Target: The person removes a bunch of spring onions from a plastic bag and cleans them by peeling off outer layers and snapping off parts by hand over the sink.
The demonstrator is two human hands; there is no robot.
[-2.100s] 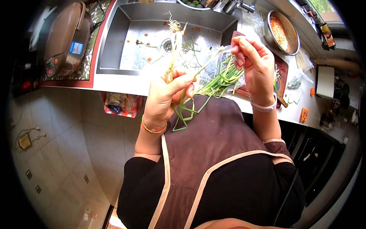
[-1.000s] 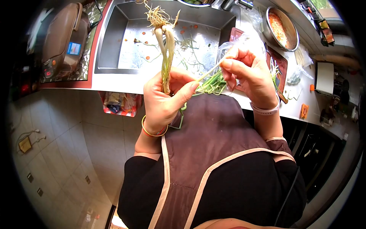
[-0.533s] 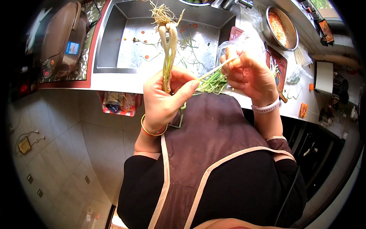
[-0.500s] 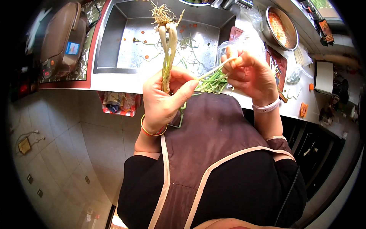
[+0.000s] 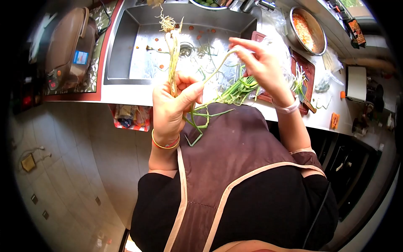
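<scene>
My left hand [image 5: 170, 103] is closed around a bunch of spring onions [image 5: 173, 54], held upright over the front edge of the sink with the stringy roots at the top. Green leaves hang below that fist, in front of the apron. A thin pale spring onion stalk [image 5: 219, 67] runs from the left thumb up to my right hand [image 5: 262, 65], whose fingertips pinch its far end while the index finger sticks out. Below the right hand, a pile of green spring onions [image 5: 241, 89] lies at the counter edge.
The steel sink [image 5: 119, 50] holds scraps and small orange slices. A pot of orange-red food [image 5: 304, 31] stands at the back right, near a clear plastic bag [image 5: 275, 46] and a red-brown board [image 5: 308, 69] with spring onions. A brown appliance [image 5: 69, 50] stands left.
The left hand and its bunch have shifted slightly left and down. My right hand has moved a little up and left, its fingers straighter. More green leaves show below the left hand.
</scene>
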